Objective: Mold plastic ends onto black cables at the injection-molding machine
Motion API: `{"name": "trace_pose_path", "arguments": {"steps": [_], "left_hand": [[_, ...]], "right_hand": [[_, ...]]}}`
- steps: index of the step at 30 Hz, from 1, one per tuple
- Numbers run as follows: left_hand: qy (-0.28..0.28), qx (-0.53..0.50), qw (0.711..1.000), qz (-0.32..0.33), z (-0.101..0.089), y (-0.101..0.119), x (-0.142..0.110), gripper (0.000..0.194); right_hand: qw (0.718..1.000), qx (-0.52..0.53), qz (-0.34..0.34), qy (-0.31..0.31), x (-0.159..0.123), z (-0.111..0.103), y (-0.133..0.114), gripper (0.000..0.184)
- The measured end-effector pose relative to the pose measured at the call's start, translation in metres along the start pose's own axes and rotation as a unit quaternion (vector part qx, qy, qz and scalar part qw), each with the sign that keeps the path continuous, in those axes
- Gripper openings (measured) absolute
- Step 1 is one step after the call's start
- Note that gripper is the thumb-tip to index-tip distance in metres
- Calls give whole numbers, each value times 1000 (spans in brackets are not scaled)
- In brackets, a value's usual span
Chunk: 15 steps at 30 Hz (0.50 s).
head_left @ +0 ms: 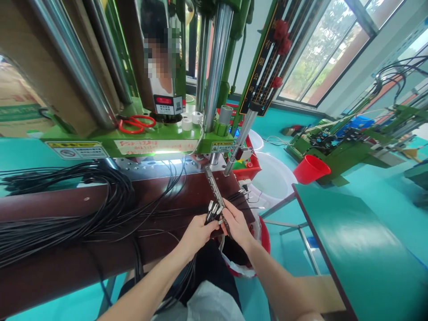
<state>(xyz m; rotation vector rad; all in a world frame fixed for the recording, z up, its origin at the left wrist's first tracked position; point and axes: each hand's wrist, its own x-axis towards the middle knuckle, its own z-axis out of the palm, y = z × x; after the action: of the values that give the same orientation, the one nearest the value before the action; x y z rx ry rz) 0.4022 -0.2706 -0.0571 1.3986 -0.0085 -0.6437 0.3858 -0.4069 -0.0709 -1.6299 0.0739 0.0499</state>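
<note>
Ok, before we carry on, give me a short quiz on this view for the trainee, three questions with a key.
1. Choose: the left hand holds
A) a wrench
B) black cable ends
C) a paintbrush
2. True or false: the right hand is empty.
3. Where do the red-handled scissors lie?

Key:
1. B
2. False; it grips a slim metal bar.
3. On the green machine.

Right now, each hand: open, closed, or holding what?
Left hand: closed, holding a bunch of cable ends.
Right hand: closed, gripping the near end of a metal bar.
</note>
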Motion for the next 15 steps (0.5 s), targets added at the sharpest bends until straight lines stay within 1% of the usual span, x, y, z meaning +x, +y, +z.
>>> {"name": "trace_pose_path", "arguments": {"steps": [3, 6, 8, 9, 11, 13, 15], "left_hand": [[1, 2, 999, 45, -3, -3, 1, 28], [58, -15, 996, 72, -10, -4, 2, 36], [87, -10, 994, 62, -15, -5, 3, 37], [87, 7, 995, 57, -17, -5, 3, 36], [68, 63, 993, 68, -20, -8, 4, 34], [49, 125, 986, 103, -20, -10, 5, 32], [41, 180, 973, 138, -19, -11, 6, 31]], "right_hand": [[999, 33, 13, -12, 1, 0, 0, 46], [996, 85, 35, 18, 3, -3, -3, 49], [993, 106, 42, 37, 3, -5, -4, 50], [992, 109, 43, 38, 4, -5, -5, 50], [993, 106, 43, 26, 4, -7, -5, 49], [995, 96, 37, 6, 4, -7, -4, 48], [996, 84, 30, -15, 5, -7, -4, 46]]}}
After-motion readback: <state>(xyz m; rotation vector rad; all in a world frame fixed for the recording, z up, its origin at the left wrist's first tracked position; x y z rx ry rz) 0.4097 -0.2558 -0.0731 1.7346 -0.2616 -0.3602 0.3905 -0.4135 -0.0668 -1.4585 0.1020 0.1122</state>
